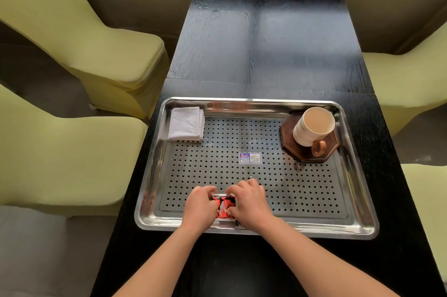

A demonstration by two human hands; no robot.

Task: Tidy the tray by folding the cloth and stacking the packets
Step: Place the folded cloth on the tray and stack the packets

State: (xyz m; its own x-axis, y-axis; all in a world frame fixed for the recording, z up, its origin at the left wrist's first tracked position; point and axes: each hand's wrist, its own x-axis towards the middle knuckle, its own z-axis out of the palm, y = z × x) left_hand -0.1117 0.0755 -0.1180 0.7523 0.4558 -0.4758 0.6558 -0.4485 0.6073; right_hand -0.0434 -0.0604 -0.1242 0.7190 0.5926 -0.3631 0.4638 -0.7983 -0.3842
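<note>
Packets (223, 207) in red, black and white sit at the near edge of the tray (314, 231), squeezed between both hands, so the stacking step looks to be the one in hand. Both forearms reach in over the near side of the dark tabletop (254, 42), converging, with the wrists low over the tray's near rim. The left hand (199, 207) grips the pile's left side, fingers curled over its far edge. The right hand (250, 204) holds the right side the same way, knuckles up. How many packets are in the pile I cannot tell, since the hands cover most of it. The likely next move is to square the edges and release the stack flat on the perforated floor. That calls for a light, even press so the slick wrappers do not slide apart. Further in, a printed sticker (249, 158) lies at the tray's middle. In the far left corner the white cloth (186, 123) lies already folded into a neat rectangle. At the far right a cream mug (312, 127) stands on a dark octagonal coaster (287, 141).
</note>
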